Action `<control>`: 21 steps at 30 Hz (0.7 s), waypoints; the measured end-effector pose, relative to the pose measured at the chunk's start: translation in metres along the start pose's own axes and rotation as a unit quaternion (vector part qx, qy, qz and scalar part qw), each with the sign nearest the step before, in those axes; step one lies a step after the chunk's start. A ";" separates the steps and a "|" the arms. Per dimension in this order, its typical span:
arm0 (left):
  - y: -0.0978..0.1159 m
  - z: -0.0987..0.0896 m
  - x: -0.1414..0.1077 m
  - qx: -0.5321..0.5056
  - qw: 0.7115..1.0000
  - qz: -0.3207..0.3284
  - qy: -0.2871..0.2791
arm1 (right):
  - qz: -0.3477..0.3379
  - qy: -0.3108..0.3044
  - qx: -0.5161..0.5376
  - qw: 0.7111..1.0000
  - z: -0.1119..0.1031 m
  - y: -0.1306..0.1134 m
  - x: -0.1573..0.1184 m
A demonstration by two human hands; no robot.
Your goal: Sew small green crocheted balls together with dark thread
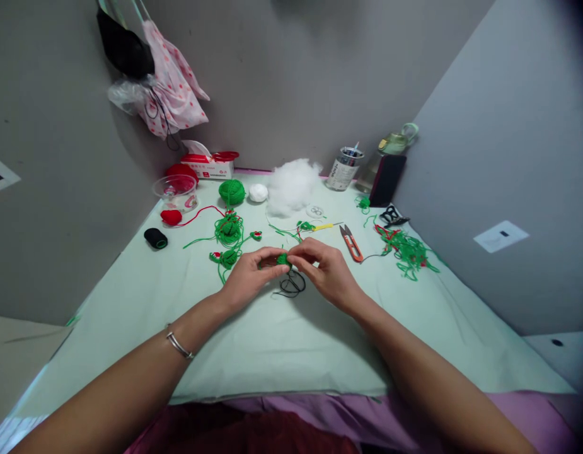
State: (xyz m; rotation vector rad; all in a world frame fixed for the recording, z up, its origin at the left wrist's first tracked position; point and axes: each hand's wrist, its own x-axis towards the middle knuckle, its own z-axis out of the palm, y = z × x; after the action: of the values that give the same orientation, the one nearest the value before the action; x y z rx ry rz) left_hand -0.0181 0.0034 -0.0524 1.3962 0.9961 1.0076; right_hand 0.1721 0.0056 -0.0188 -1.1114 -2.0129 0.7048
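Between thumb and fingers, my left hand (248,276) holds a small green crocheted piece (283,259) above the table. My right hand (323,266) is pinched closed at the right edge of that piece; whatever sits between its fingertips is hidden. Black thread (292,287) hangs and curls just below the piece. Beyond my hands lie a yellow-handled crochet hook (324,227) and orange thread snips (352,244). Left of my left hand are small green crocheted pieces with red and white ends (226,257) and a tangle of green yarn (229,229).
White stuffing (294,186), a green yarn ball (231,192) and a white ball (258,193) line the back. A clear tub (178,197) and black thread spool (155,238) are left. Green and red yarn scraps (407,251), a phone (388,181) and a pen can (344,170) stand right.
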 end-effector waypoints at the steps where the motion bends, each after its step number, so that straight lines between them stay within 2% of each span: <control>1: 0.001 0.000 0.000 0.007 1.000 0.009 -0.006 | -0.004 0.002 0.003 1.000 -0.001 -0.001 0.000; 6: 0.014 -0.004 -0.001 -0.002 0.998 0.045 -0.041 | -0.010 0.094 0.137 0.986 -0.006 -0.010 0.000; 9: 0.017 -0.005 -0.002 -0.005 0.998 0.049 -0.048 | 0.024 0.050 0.180 0.982 -0.005 -0.013 0.000; 12: 0.013 -0.002 -0.003 0.014 0.998 0.045 -0.045 | 0.009 0.019 0.113 0.993 -0.002 -0.013 0.003; 15: 0.006 -0.001 -0.002 0.025 0.998 0.028 -0.051 | 0.001 0.091 0.121 0.988 -0.009 -0.022 0.009; 17: 0.003 -0.002 0.000 0.029 0.998 0.011 -0.054 | 0.048 0.118 0.193 0.973 -0.021 -0.034 0.012; 19: 0.001 -0.006 0.002 0.029 0.998 0.002 -0.049 | 0.120 0.038 0.271 0.954 -0.041 -0.049 0.014; 21: 0.000 -0.012 0.004 0.031 0.999 0.004 -0.043 | 0.160 -0.044 0.299 0.940 -0.068 -0.062 0.016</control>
State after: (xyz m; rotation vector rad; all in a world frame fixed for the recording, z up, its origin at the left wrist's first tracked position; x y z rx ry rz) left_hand -0.0282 0.0110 -0.0515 1.4830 0.9657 0.9208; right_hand 0.1912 -0.0018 0.0723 -1.0439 -1.5218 1.4415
